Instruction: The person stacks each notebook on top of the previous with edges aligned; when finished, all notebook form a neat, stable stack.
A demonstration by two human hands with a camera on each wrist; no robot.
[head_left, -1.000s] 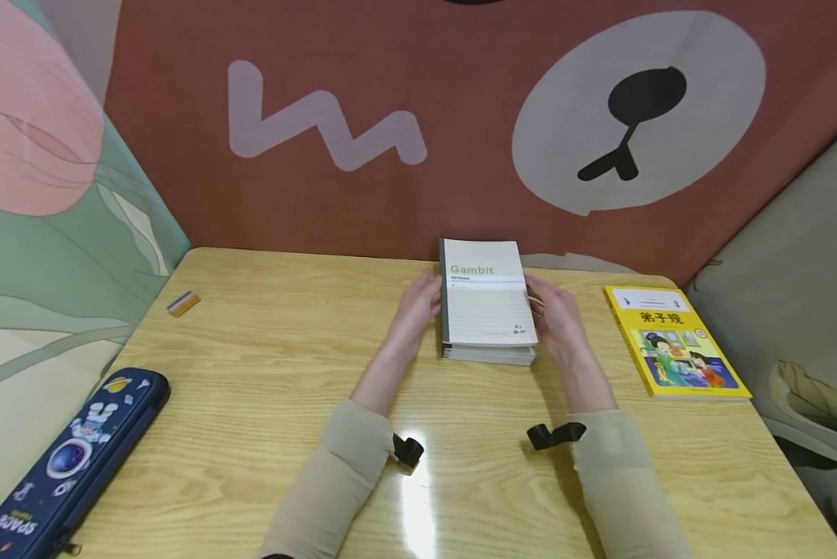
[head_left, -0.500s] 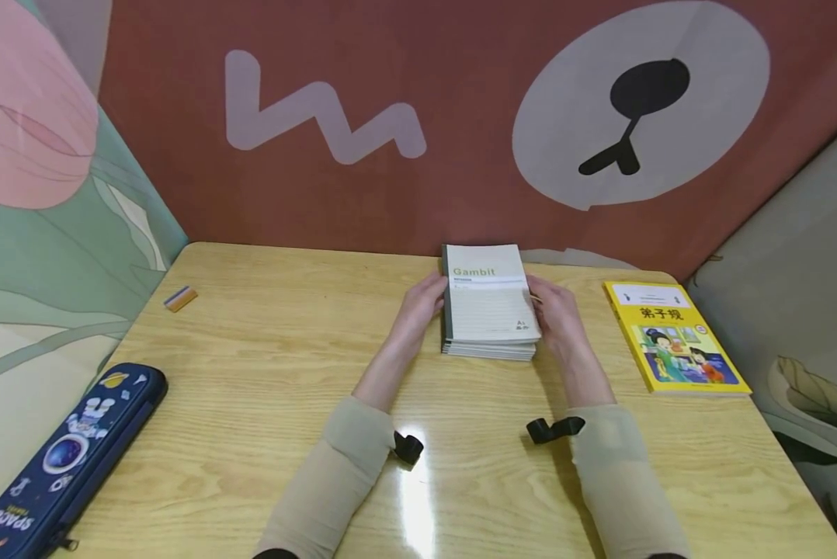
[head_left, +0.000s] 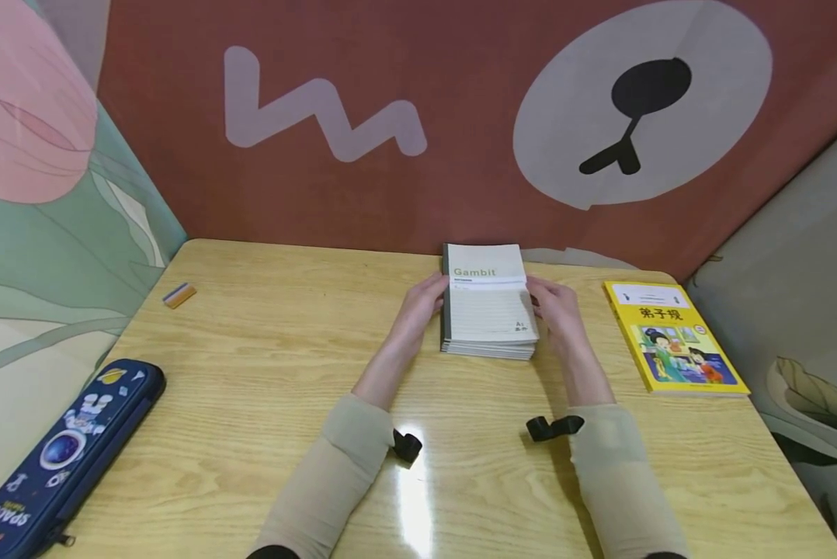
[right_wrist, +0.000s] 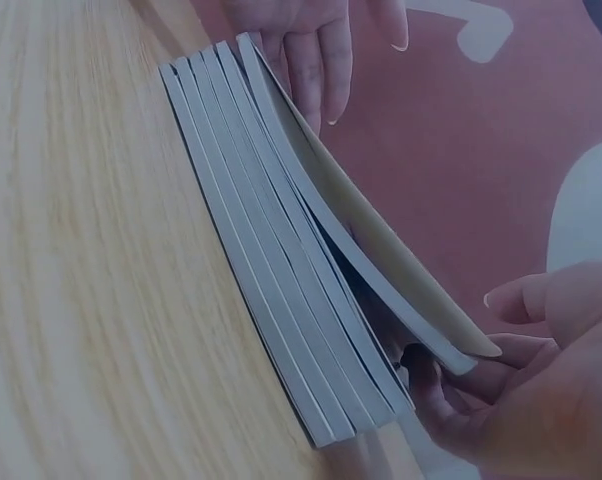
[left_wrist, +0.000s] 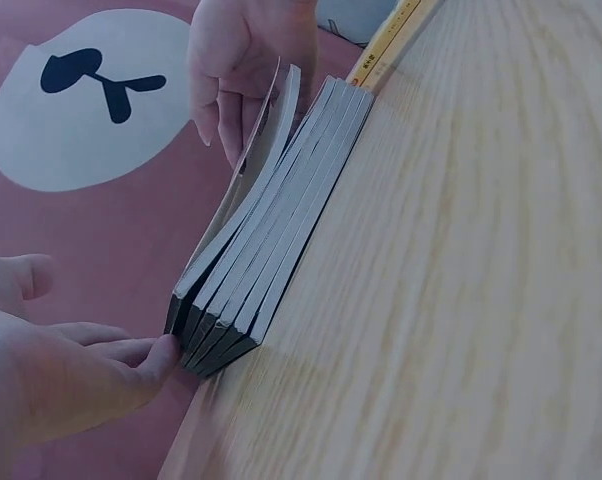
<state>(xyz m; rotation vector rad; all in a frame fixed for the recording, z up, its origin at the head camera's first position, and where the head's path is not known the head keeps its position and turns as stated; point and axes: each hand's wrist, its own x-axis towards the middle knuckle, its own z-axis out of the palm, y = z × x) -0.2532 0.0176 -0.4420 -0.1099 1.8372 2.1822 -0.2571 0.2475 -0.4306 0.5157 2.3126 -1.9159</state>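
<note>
A stack of several notebooks with dark spines lies at the table's back edge; the top cover reads "Gambit". My left hand touches its spine side. In the left wrist view, that hand's fingertips meet the dark spine corner, the thumb apart. On the opposite side, my right hand has its fingers at the open page edges. In the right wrist view, these fingers touch the raised edge of the top notebook, which bows up from the flatter ones below; the thumb does not touch it.
A yellow picture-cover book lies at the right of the wooden table. At the left are a navy space-themed pencil case and a small eraser. A red-brown patterned wall stands behind the back edge.
The stack's front edges, uneven a second ago, have come closer into line, and the top notebook sits slightly lower. Both hands stay beside it; the view has tilted a little.
</note>
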